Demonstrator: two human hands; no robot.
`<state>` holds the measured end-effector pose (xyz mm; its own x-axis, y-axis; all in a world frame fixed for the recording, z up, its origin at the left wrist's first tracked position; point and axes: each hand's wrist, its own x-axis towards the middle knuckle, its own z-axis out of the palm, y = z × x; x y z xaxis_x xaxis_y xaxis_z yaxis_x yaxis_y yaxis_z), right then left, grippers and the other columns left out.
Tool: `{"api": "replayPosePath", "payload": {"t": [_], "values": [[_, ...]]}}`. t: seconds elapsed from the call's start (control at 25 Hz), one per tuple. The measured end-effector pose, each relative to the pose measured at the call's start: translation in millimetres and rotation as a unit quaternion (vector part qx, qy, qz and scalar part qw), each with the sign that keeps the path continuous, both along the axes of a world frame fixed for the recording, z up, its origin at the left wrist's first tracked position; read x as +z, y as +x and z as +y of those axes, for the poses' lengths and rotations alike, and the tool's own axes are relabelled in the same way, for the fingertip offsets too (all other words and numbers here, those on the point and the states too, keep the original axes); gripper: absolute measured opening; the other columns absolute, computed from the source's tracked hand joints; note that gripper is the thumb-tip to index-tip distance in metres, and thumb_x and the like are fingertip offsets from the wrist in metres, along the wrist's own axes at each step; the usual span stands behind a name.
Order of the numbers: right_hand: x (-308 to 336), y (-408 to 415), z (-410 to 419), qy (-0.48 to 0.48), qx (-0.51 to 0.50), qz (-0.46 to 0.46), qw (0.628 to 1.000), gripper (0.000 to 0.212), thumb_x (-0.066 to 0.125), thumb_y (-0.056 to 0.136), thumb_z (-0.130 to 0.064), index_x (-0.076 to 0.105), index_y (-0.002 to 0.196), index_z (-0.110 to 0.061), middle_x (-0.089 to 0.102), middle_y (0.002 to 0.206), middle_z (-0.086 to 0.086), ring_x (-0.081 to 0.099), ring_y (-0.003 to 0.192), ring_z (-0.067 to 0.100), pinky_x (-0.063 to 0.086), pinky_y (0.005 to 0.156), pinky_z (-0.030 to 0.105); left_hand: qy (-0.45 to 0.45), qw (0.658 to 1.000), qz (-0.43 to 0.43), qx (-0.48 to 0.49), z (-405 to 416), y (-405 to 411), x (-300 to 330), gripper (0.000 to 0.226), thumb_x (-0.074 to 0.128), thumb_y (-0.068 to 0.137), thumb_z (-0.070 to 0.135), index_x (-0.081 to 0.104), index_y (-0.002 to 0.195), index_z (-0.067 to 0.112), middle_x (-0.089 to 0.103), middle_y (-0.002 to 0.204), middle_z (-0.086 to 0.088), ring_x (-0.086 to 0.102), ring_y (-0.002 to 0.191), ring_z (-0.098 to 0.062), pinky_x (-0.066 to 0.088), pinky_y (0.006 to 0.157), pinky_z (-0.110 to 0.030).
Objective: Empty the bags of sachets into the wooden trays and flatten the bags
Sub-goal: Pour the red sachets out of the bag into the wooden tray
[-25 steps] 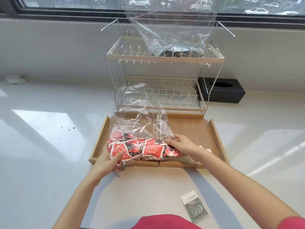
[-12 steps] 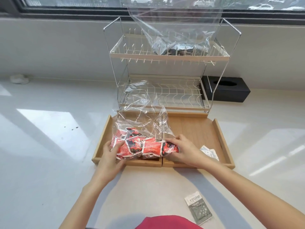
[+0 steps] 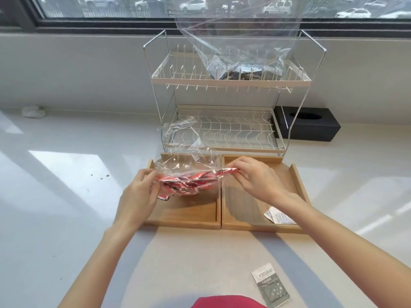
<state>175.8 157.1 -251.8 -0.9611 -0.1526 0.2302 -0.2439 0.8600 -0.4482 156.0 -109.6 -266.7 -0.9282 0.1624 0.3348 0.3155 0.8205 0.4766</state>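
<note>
Pinching the clear bag at either end, the left hand and right hand each have their grip clamped on the plastic, holding it with its red sachets just above the left wooden tray. The emptying step looks underway; next the bag probably needs tipping so the sachets drop inside the tray's walls. The right tray holds one sachet, the wire rack stands close behind, and the near worktop edge gives room.
</note>
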Motion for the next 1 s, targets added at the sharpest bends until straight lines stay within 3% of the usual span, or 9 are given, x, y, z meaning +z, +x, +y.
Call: {"api": "replayPosePath", "payload": {"t": [0.12,0.28,0.6,0.72,0.8,0.88,0.92,1.0], "values": [[22,-14,-1,-0.024,-0.004,0.044,0.999,0.022,0.048,0.091,-0.019,0.063,0.107,-0.014,0.067,0.101,0.005,0.062,0.094,0.026,0.049,0.078,0.044,0.001,0.999,0.04,-0.01,2,-13,20,0.024,0.045,0.087,0.019,0.062,0.099,0.009,0.062,0.093,-0.015,0.062,0.075,-0.038,0.048,0.069,-0.04],[39,-28,0,-0.059,0.011,0.084,0.995,0.021,0.05,0.089,-0.013,0.063,0.106,-0.008,0.067,0.1,0.01,0.062,0.092,0.028,0.049,0.08,0.043,0.006,0.997,0.076,-0.002,6,-26,42,0.019,0.047,0.09,0.014,0.062,0.099,0.006,0.062,0.09,-0.018,0.06,0.079,-0.04,0.044,0.069,-0.039],[40,-33,8,-0.108,0.007,0.063,0.992,0.019,0.054,0.088,-0.011,0.065,0.104,-0.013,0.07,0.097,0.005,0.063,0.09,0.02,0.05,0.082,0.033,0.012,0.998,0.062,0.023,10,-28,55,0.019,0.052,0.088,0.025,0.066,0.098,0.017,0.071,0.095,-0.006,0.063,0.081,-0.03,0.034,0.063,-0.028],[55,-41,9,-0.142,0.0,0.064,0.988,0.017,0.056,0.087,-0.01,0.066,0.1,-0.014,0.072,0.088,0.003,0.062,0.074,0.006,0.046,0.072,0.016,0.025,0.997,0.075,0.019,7,-36,69,0.019,0.054,0.087,0.024,0.068,0.098,0.018,0.072,0.092,-0.007,0.059,0.07,-0.026,0.036,0.063,-0.029],[68,-45,9,-0.173,-0.003,0.081,0.982,0.014,0.059,0.086,-0.013,0.067,0.097,-0.015,0.071,0.08,0.002,0.058,0.065,0.001,0.045,0.068,0.014,0.035,0.995,0.094,0.013,3,-41,81,0.019,0.056,0.086,0.028,0.069,0.096,0.018,0.07,0.079,-0.009,0.05,0.061,-0.024,0.036,0.062,-0.028],[81,-52,13,-0.204,-0.006,0.085,0.975,0.013,0.064,0.082,-0.021,0.068,0.094,-0.018,0.069,0.078,0.001,0.057,0.065,0.004,0.049,0.068,0.021,0.074,0.994,0.082,0.018,-3,-45,93,0.018,0.061,0.083,0.03,0.069,0.094,0.019,0.062,0.061,-0.001,0.052,0.056,-0.019,0.039,0.059,-0.023],[86,-54,15,-0.211,-0.007,0.08,0.974,0.014,0.066,0.08,-0.025,0.068,0.093,-0.019,0.069,0.079,0.001,0.058,0.065,0.005,0.05,0.068,0.022,0.096,0.993,0.07,0.015,-5,-47,98,0.014,0.063,0.081,0.028,0.069,0.089,0.018,0.059,0.056,0.01,0.052,0.052,-0.006,0.038,0.056,-0.013],[95,-60,18,-0.213,-0.004,0.065,0.975,0.017,0.068,0.077,-0.028,0.07,0.092,-0.019,0.069,0.079,0.001,0.059,0.061,0.001,0.054,0.066,0.023,0.123,0.991,0.054,-0.001,-6,-49,106,0.006,0.065,0.079,0.025,0.065,0.075,0.021,0.061,0.049,0.022,0.05,0.046,0.004,0.036,0.05,-0.005]]}}
